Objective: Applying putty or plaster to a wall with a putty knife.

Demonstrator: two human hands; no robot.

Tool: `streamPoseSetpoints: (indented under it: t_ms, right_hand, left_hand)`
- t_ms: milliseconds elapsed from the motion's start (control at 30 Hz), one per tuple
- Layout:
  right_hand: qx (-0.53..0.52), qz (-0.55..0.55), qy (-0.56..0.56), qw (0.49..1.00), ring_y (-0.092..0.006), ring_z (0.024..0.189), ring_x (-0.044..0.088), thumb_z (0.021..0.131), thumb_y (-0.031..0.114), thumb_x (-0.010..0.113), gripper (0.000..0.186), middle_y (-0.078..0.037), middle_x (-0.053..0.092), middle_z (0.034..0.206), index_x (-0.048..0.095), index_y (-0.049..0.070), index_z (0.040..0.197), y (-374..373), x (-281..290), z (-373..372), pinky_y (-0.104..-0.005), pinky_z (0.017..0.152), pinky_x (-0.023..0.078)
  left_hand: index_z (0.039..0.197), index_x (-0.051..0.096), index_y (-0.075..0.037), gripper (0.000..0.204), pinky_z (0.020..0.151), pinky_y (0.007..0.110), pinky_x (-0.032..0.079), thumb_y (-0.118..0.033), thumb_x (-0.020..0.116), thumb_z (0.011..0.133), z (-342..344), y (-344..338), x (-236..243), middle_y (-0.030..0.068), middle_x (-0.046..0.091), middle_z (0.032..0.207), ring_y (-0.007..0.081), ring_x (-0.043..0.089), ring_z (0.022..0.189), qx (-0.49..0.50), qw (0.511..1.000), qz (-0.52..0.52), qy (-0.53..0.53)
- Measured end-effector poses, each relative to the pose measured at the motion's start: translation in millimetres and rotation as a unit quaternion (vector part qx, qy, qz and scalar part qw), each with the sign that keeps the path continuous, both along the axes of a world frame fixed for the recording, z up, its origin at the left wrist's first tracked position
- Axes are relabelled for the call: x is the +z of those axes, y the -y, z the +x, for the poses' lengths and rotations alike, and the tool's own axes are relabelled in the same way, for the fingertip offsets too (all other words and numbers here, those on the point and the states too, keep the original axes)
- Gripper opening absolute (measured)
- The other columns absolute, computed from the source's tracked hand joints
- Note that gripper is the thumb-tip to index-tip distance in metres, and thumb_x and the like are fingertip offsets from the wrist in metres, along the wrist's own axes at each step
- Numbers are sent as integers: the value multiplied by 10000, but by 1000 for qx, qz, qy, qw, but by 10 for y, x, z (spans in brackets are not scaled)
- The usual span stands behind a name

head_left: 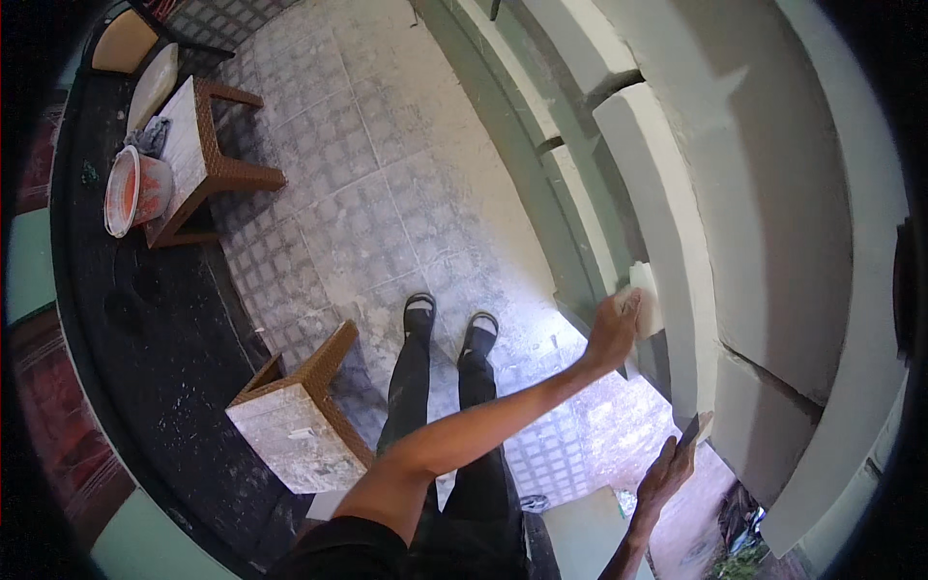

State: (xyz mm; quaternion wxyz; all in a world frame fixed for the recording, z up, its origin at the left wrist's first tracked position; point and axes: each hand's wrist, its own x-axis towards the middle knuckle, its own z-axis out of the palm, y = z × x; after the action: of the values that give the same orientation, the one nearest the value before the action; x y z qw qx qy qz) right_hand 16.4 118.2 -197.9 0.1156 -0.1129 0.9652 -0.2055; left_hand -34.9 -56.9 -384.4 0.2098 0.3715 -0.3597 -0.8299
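Observation:
My left hand [614, 331] reaches across to the right, its fingers closed on a flat whitish piece [645, 295] held against the pale ledges of the wall. What that piece is made of I cannot make out. Lower and nearer to me, my right hand [665, 474] grips a thin dark scraper blade [690, 431], with pale stuff at its tip. The blade is beside the lower end of the rounded white ledge [657, 184]; I cannot tell whether they touch.
A low brown table [179, 155] at the far left bears a white bucket [124, 193] with orange-red stains. Nearer stands a second low table [290, 435], its top dusty. My sandalled feet are on the dusty tiled floor [377, 213]. The ledged wall [773, 193] fills the right side.

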Motion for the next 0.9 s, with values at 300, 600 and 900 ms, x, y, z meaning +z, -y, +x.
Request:
streamPoseSetpoints:
  t_ms: [300,600,900]
  right_hand:
    - [31,61,13,998,-407,1418,313,931,-8,423,528,-296,301,1522,337,-97,1444,-93,20,-40,-415,1157,273]
    - [-23,19,107,994,-124,570,560,893,100,500,448,-80,663,776,554,-53,1311,824,434,-182,-262,521,449]
    - [28,-19,460,887,-131,549,524,868,167,568,164,-20,542,676,577,14,925,2359,-573,99,-293,515,443]
  left_hand:
    - [1071,621,3,320,749,285,512,-273,469,1013,396,301,235,66,620,917,124,578,816,-39,994,24,-100]
    - [1044,624,51,395,672,303,470,-314,474,1024,2254,1829,-589,25,617,869,147,564,739,-12,971,-104,217]
    - [1012,616,-17,357,691,278,433,-352,494,1017,2180,2948,-268,-9,539,824,117,507,741,-1,973,-101,207]
